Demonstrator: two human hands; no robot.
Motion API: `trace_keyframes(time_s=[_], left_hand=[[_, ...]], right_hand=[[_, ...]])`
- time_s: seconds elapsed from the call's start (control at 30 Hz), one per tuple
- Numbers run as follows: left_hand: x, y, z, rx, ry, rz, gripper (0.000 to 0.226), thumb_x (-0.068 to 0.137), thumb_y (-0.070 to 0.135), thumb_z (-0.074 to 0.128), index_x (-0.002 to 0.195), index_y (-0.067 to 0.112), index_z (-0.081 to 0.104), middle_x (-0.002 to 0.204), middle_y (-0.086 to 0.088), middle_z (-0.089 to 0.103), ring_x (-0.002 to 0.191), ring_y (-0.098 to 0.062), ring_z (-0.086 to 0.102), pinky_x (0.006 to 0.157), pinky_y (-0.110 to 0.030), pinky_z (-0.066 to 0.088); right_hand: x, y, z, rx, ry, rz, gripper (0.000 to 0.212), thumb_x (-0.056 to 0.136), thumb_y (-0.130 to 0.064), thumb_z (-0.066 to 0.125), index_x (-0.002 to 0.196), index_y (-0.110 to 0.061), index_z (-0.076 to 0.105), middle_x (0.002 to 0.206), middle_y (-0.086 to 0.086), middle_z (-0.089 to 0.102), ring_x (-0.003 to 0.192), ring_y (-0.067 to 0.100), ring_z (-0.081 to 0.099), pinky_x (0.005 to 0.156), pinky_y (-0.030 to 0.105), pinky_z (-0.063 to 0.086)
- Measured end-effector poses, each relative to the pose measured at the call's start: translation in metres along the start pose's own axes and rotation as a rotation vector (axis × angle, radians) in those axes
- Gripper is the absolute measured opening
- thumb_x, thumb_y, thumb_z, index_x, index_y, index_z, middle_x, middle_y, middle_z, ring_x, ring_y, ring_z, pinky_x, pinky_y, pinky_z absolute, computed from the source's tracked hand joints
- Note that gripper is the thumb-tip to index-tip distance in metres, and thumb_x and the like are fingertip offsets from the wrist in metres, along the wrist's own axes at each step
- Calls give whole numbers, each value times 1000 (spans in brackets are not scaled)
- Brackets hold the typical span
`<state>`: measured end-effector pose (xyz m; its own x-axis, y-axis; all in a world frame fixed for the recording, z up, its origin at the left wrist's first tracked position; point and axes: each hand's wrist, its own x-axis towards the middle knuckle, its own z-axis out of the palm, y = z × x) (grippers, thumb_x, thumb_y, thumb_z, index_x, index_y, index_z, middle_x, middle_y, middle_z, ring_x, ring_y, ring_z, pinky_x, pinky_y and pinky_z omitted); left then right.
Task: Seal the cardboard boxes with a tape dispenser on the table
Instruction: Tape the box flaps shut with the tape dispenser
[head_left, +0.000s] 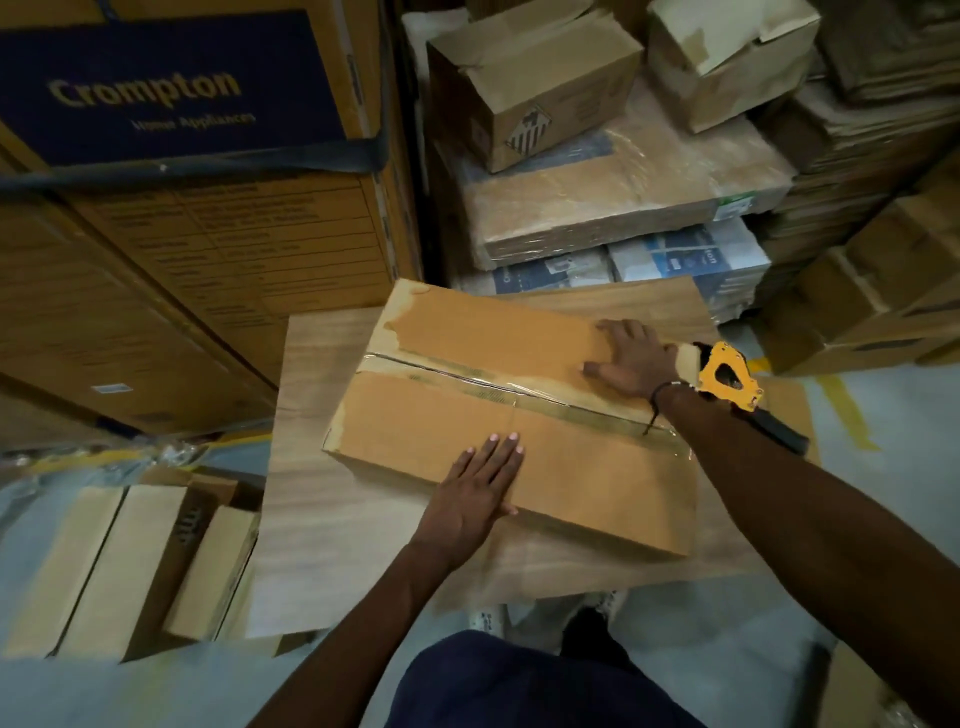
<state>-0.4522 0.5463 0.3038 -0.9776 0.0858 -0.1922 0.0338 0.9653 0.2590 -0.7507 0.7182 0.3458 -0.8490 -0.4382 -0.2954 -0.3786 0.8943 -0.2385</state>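
A closed brown cardboard box (452, 358) lies on the wooden table (317, 519), with a strip of clear tape running along its centre seam. My left hand (480, 486) rests flat on the near flap, fingers straight. My right hand (631, 358) presses flat on the far flap beside the taped seam. A yellow tape dispenser (727, 376) with a black handle lies on the table just right of the box, behind my right wrist; neither hand holds it.
Tall stacked Crompton cartons (182, 156) stand at the left. Wrapped bundles and open boxes (597, 171) pile up behind the table. More cartons (872, 291) sit at the right, and small boxes (135, 566) lie on the floor at the lower left.
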Motion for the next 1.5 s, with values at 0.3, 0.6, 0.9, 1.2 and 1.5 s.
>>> trace_keyframes(time_s=[0.3,0.6,0.9,1.2,1.5], left_hand=[[51,-34,-52,127,-106,110,82,100,29,62,167,28,14,173,14,3,160,-14,6,125,-37,19],[90,-100,-87,165,-121,55,77,96,14,68,159,42,33,169,22,19,157,-20,23,119,-45,26],[57,-19,-58,-217,12,-344,65,110,41,36,164,14,13,173,-14,-2,156,-50,4,122,-60,24],[73,-13,-29,-166,9,-278,92,97,79,15,164,24,-15,165,-14,-34,150,-39,-35,120,-70,-13],[117,-13,-76,-159,68,-309,63,95,37,62,147,6,45,165,-21,22,154,-43,19,124,-61,18]], right_hand=[[-46,50,-2,-6,-10,242,91,83,-76,59,158,-34,27,162,10,31,147,37,31,112,63,33],[-90,37,31,46,138,315,102,73,-87,50,148,-18,38,146,24,40,130,44,39,100,54,45],[-108,-15,67,-25,323,408,93,84,-89,36,132,-9,46,127,20,46,118,41,46,85,56,47],[-80,-31,49,17,261,442,90,87,-84,44,134,-6,43,135,21,43,127,40,42,96,56,43],[-65,22,26,231,176,212,66,99,-61,52,133,-5,45,133,24,45,123,45,48,98,53,47]])
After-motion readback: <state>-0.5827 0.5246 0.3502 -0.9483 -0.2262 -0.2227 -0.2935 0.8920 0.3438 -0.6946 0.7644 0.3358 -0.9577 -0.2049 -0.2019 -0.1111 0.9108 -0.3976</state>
